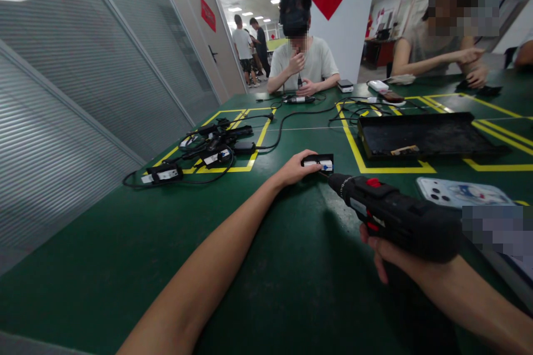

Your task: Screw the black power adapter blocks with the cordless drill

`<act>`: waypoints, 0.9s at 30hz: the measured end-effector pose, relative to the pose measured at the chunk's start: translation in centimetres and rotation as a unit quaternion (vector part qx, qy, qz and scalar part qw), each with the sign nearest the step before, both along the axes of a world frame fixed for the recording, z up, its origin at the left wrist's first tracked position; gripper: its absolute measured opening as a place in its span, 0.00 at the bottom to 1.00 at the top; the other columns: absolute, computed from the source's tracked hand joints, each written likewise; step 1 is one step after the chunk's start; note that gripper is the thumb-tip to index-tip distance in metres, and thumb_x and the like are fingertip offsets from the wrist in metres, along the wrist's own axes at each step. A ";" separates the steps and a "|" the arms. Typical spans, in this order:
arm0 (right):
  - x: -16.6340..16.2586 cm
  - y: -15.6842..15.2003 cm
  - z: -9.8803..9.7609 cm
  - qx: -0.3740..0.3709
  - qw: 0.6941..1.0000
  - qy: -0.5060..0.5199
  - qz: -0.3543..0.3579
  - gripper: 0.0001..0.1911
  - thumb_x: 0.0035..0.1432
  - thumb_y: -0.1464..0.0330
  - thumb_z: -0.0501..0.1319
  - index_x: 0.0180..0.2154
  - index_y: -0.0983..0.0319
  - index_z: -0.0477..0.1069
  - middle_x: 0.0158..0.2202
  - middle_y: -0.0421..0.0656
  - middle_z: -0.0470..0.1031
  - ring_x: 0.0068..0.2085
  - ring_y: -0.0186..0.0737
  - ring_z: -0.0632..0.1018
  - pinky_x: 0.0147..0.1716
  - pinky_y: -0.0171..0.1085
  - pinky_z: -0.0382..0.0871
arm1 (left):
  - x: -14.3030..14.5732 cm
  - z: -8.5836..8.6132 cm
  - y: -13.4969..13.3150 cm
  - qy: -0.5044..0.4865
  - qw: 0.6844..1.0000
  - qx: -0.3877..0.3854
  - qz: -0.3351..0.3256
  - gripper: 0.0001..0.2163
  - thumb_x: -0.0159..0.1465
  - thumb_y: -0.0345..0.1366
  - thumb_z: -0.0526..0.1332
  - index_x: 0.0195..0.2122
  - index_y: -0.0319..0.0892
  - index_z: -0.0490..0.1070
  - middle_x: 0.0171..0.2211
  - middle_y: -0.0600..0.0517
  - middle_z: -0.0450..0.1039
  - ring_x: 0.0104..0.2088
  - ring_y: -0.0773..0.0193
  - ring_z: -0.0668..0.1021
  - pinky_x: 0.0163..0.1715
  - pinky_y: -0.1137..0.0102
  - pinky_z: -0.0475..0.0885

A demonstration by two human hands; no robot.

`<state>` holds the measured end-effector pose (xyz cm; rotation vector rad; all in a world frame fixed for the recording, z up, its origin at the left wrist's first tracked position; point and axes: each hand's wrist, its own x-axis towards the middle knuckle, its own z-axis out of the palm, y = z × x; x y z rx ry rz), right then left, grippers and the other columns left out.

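My right hand (pixel 381 249) grips a black cordless drill (pixel 391 208) with red accents, pointed forward and left. Its bit reaches the near side of a small black rectangular casing (pixel 328 158) with a white strip and a bit of blue; whether the tip touches it I cannot tell. Fingers of my left hand (pixel 297 167) hold that casing at its left end against the green table (pixel 266 233). The casing's exact kind is not plain. Left of it lies a pile of black power adapters (pixel 216 147) with cables, some showing white labels.
A shallow black tray (pixel 416 133) stands at the right, with a phone (pixel 464 191) nearer me. A black cable (pixel 287 122) crosses the table among yellow tape outlines. Across sits a person (pixel 320 61) working with both hands; another person (pixel 441 50) sits at the right.
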<state>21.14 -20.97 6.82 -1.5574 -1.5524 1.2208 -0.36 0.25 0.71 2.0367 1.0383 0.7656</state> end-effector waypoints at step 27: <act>0.3 -0.3 1.9 -0.070 0.994 -0.049 0.060 0.14 0.59 0.54 0.54 0.36 0.57 0.68 0.22 0.37 0.71 0.29 0.41 0.74 0.34 0.42 0.66 | 0.0 0.2 -0.1 0.005 1.000 -0.006 0.017 0.22 0.58 0.48 0.57 0.50 0.40 0.65 0.47 0.48 0.70 0.46 0.59 0.72 0.48 0.65 0.66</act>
